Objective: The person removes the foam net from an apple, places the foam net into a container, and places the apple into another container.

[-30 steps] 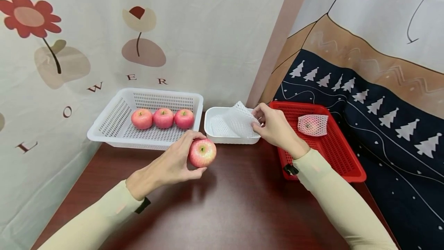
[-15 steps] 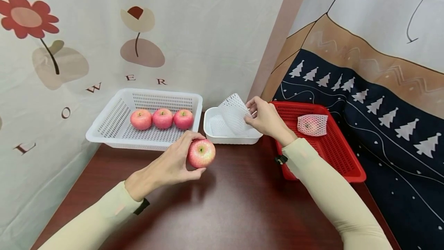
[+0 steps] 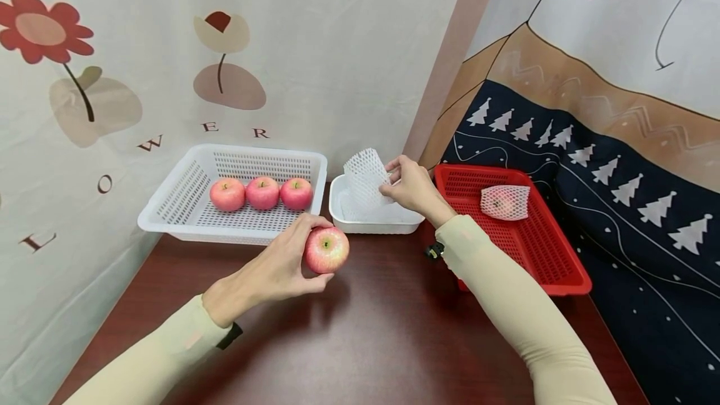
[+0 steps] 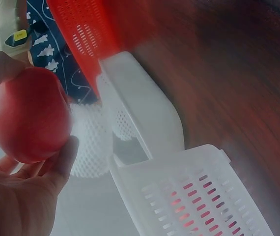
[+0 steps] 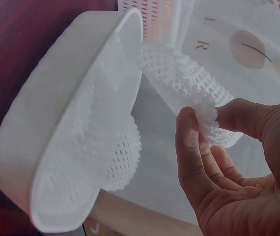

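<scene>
My left hand (image 3: 278, 262) grips a red and yellow apple (image 3: 327, 249) between thumb and fingers, held over the brown table with its stem end up. In the left wrist view the same apple (image 4: 32, 115) looks deep red. Above the small white tray (image 3: 375, 227), my right hand (image 3: 413, 187) pinches one end of a white foam net sleeve (image 3: 365, 177). The right wrist view shows thumb and forefinger on the edge of that sleeve (image 5: 186, 88), which hangs outside the tray. More foam net sleeves (image 5: 115, 152) lie in the tray.
A white basket (image 3: 163, 224) at the back left holds 3 apples (image 3: 262, 193). To the right stands a red basket (image 3: 554, 249) with one net-wrapped apple (image 3: 504, 202) in it. Printed curtains (image 3: 337, 49) hang behind the brown table (image 3: 360, 336).
My right hand has lifted the foam net sleeve up from the tray and moved it left. The left hand with the apple has stayed almost where it was.
</scene>
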`<state>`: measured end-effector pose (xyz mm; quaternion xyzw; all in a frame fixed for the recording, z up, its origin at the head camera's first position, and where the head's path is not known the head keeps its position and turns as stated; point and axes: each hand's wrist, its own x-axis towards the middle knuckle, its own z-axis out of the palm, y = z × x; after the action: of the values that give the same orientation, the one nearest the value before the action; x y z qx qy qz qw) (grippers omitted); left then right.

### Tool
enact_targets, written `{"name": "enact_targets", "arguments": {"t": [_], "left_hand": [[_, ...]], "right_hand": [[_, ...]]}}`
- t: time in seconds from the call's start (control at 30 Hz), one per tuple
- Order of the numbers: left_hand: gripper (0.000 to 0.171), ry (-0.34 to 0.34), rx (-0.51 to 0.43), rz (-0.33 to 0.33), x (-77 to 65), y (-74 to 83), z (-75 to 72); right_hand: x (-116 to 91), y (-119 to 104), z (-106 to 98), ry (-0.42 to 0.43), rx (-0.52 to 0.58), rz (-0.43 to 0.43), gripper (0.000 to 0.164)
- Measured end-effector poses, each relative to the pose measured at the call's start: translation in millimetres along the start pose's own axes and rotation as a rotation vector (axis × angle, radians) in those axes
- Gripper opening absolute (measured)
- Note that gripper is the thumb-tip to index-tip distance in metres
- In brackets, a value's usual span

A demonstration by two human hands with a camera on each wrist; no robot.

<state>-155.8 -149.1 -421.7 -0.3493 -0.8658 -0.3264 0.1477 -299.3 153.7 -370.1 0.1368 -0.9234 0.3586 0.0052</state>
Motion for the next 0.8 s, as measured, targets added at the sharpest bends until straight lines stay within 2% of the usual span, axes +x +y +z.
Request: {"name": "enact_targets", "arguments": {"t": [0.33,0.57,0.8], "left_hand": [[0.081,-0.006,-0.003,0.004,0.1,1.1,-0.1],[0.082,-0.011,-0.003,-0.002,0.7,2.9,-1.6],[0.082,-0.011,-0.005,0.000,0.1,4.0,-2.0]], "right_hand": [[7,0,18,-0.037,0.010,0.060,0.048],[10,4,29,-0.037,-0.021,0.084,0.050],[9,8,36,-0.047,-0.060,0.080,0.053]]}}
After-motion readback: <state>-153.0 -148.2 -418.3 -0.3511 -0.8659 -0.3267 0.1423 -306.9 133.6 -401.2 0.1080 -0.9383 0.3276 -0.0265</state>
